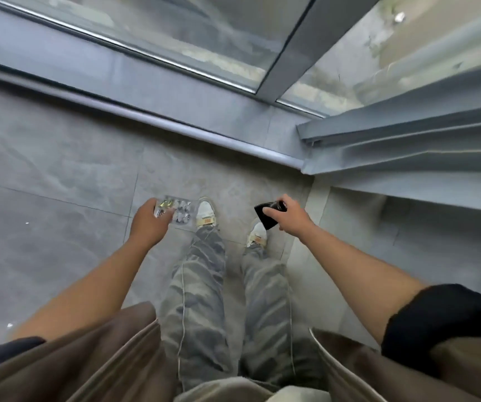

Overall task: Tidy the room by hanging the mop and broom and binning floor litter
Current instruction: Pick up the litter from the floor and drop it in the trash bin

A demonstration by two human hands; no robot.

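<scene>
My left hand (150, 221) holds a clear plastic blister pack (179, 210) with silver and yellow-green items in it, its far end sticking out past my fingers. My right hand (290, 217) grips a small black wrapper or packet (265, 216), which shows to the left of my fingers. Both hands hang above the grey tiled floor, on either side of my feet. No mop, broom or bin is in view.
A raised grey sill (175, 123) with a rounded edge runs across ahead of me, below a large window (192, 33). Grey curtain folds (407, 152) hang at the right. Two small white scraps (10, 325) lie on the floor (45, 175) at the left.
</scene>
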